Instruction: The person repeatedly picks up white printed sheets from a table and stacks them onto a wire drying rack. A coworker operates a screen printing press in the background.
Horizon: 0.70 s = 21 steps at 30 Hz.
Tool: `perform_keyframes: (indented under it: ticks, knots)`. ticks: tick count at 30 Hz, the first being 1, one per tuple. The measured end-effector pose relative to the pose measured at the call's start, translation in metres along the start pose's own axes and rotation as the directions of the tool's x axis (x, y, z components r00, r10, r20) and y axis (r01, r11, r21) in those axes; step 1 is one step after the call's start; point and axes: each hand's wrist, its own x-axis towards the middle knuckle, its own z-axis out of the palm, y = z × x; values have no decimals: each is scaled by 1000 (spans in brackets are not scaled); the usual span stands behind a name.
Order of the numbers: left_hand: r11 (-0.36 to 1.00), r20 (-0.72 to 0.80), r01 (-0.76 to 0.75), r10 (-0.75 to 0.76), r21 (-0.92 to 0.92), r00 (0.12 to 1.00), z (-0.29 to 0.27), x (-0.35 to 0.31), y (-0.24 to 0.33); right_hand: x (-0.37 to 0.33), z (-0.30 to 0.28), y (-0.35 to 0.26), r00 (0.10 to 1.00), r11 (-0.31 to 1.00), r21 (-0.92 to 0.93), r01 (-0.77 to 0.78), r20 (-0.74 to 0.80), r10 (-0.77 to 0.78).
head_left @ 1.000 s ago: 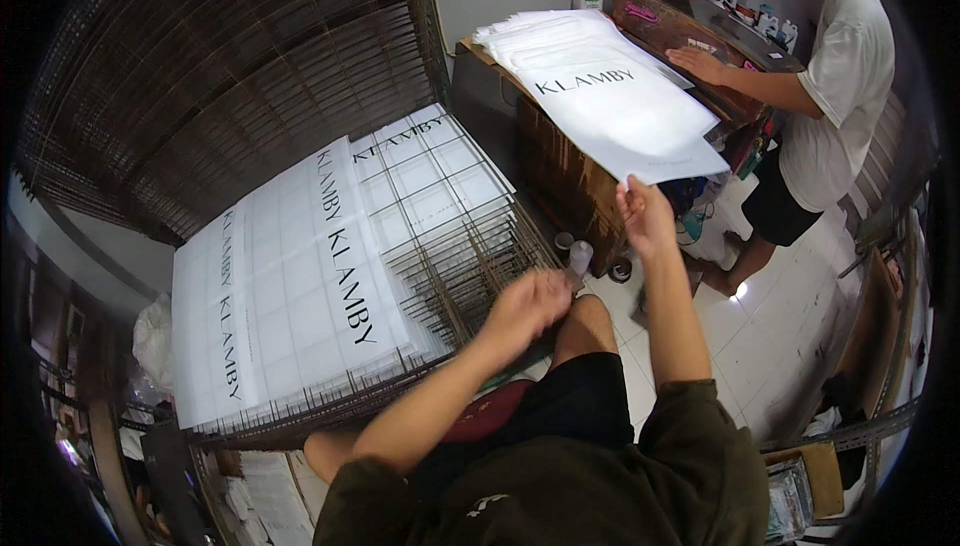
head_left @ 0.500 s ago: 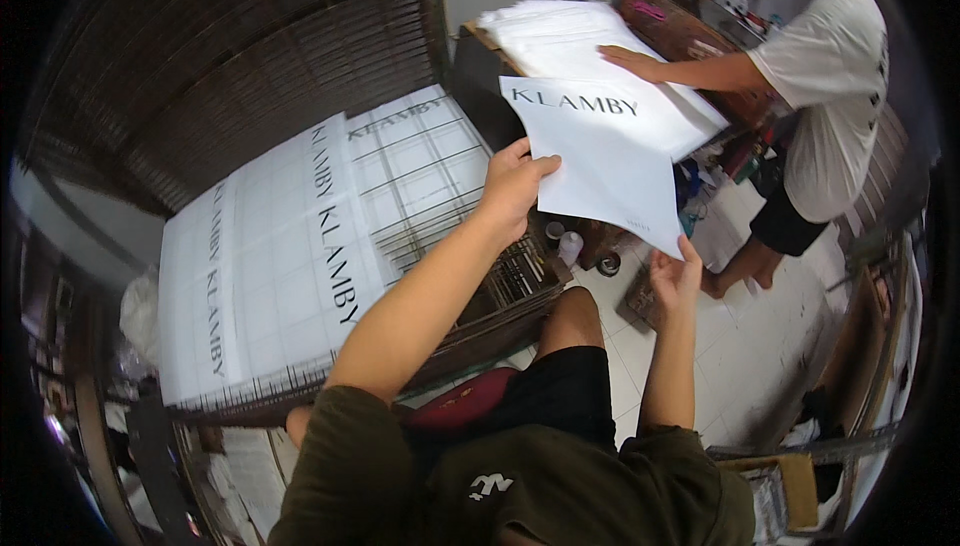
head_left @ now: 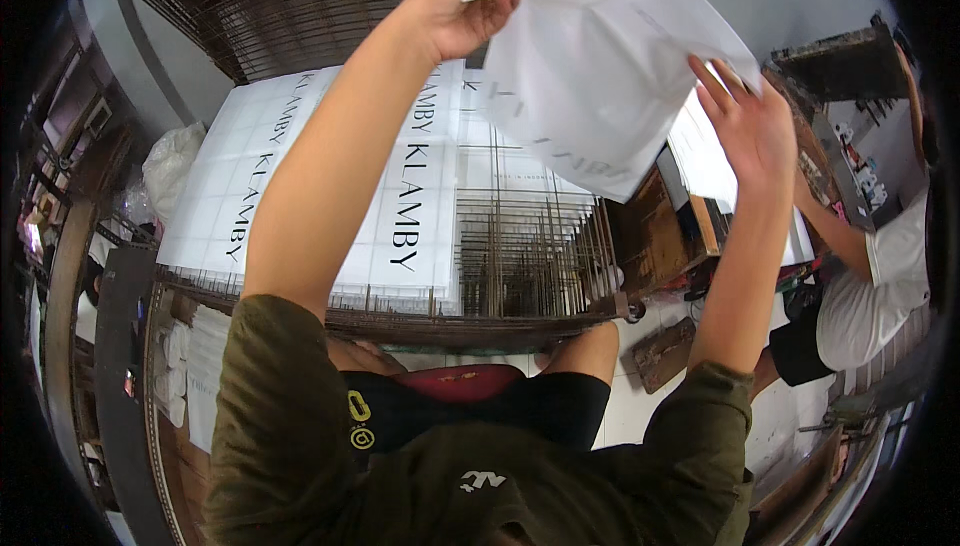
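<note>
Between my raised hands hangs a thin white printed sheet (head_left: 590, 76), bowed and seen partly from the side, with dark lettering faint on it. My left hand (head_left: 465, 11) pinches one corner between thumb and fingers at the top. At the sheet's opposite side, my right hand (head_left: 748, 131) grips the edge, its fingers on the face nearer me. Below the sheet, a metal wire drying rack (head_left: 530, 256) carries several similar white sheets (head_left: 385, 231) with black lettering, lying flat on its left and middle parts. The sheet hides part of the rack's far right.
More hinged wire shelves (head_left: 300, 16) stand tilted up at the back. On the right, a wooden table (head_left: 655, 221) holds a white stack (head_left: 700, 151), partly hidden by my right arm. A co-worker in a white shirt (head_left: 880, 286) stands beside it. A wooden block (head_left: 663, 356) lies on the floor.
My view has turned left toward the rack. Both hands have carried the sheet from near the stack to above the rack's far right part, and it now bows and tilts.
</note>
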Motion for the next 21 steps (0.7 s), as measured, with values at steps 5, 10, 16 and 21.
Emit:
perform_keyframes:
  ticks: [5, 10, 16, 21]
  knots:
    - [999, -270, -9, 19, 36, 963, -59, 51, 13, 100, 11, 36, 998, 988, -149, 36, -42, -43]
    - [994, -333, -52, 81, 94, 940, -87, 68, 28, 151, 17, 56, 999, 989, -137, 50, 14, -48]
    - [954, -261, -124, 197, 272, 945, -81, 27, -23, 120, -28, 90, 991, 992, 53, 113, 65, -116]
    - [927, -509, 213, -27, 310, 860, -125, -16, -149, 50, -95, 171, 978, 971, -205, -125, -188, 87]
